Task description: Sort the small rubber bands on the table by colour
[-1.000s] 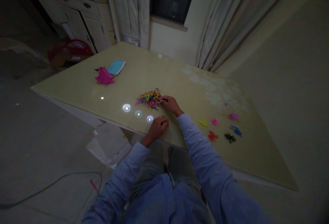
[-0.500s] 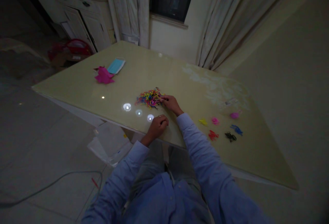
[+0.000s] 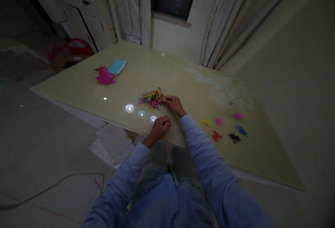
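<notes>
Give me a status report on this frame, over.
Right hand at edge of mixed colored pile, grip unclear. Left hand resting near table edge, fingers curled. Nothing visible between right hand and pile.

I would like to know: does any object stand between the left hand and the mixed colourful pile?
Nothing visible stands between the left hand and the mixed pile; only bright light reflections show on the tabletop there. The right hand is at the pile's right edge, beside that path and not across it.
</notes>
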A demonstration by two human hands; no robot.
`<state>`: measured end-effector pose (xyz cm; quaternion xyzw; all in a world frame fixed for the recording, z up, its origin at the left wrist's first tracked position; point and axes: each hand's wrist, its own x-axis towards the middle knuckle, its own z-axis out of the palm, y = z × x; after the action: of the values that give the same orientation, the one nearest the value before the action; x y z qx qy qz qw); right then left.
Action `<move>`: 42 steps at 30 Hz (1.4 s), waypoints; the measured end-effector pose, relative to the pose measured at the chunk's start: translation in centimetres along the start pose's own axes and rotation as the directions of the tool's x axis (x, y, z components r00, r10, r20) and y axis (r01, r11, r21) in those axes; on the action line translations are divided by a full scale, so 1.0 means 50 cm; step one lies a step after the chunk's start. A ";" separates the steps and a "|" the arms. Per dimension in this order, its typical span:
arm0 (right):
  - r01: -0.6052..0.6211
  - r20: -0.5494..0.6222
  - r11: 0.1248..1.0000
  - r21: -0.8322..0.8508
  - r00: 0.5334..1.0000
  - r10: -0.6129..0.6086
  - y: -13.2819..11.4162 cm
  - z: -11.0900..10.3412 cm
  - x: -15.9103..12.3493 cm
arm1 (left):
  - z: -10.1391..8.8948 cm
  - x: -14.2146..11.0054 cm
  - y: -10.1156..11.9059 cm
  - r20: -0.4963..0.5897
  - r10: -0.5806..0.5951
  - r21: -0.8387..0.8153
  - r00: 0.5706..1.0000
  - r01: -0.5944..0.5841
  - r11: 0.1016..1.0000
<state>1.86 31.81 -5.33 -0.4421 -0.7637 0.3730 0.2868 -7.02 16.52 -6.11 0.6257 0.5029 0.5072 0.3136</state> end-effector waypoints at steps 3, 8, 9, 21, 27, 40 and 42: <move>0.037 -0.017 0.998 -0.049 0.999 -0.038 -0.003 -0.001 -0.004 | 0.000 0.000 -0.001 0.009 -0.004 0.005 1.000 0.004 1.000; 0.065 -0.020 0.994 -0.092 0.998 -0.067 -0.009 -0.002 -0.010 | 0.000 -0.001 0.000 0.003 0.005 -0.001 1.000 -0.005 1.000; 0.064 -0.026 0.994 -0.090 0.997 -0.067 -0.011 -0.003 -0.010 | 0.000 0.000 0.000 0.002 0.004 0.006 1.000 -0.004 1.000; -0.049 -0.153 0.953 0.300 0.983 0.098 -0.051 -0.060 -0.096 | -0.004 -0.002 0.008 -0.004 -0.013 0.035 1.000 0.013 0.999; -0.024 -0.338 0.892 0.451 0.921 0.195 -0.081 -0.114 -0.273 | -0.008 -0.003 0.008 0.008 -0.032 0.048 0.999 0.032 0.998; -0.294 -0.558 0.884 -0.365 0.829 0.045 0.107 -0.276 -0.375 | -0.013 -0.002 0.002 -0.007 -0.024 0.071 1.000 0.025 0.997; -0.296 -0.505 0.859 -0.417 0.862 0.051 0.121 -0.278 -0.369 | -0.014 -0.002 0.005 -0.010 -0.028 0.079 1.000 0.029 0.996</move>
<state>23.54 21.79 -4.54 -0.6462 -0.6928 0.0760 0.3108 -7.60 16.30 -5.73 0.6282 0.5329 0.4851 0.2933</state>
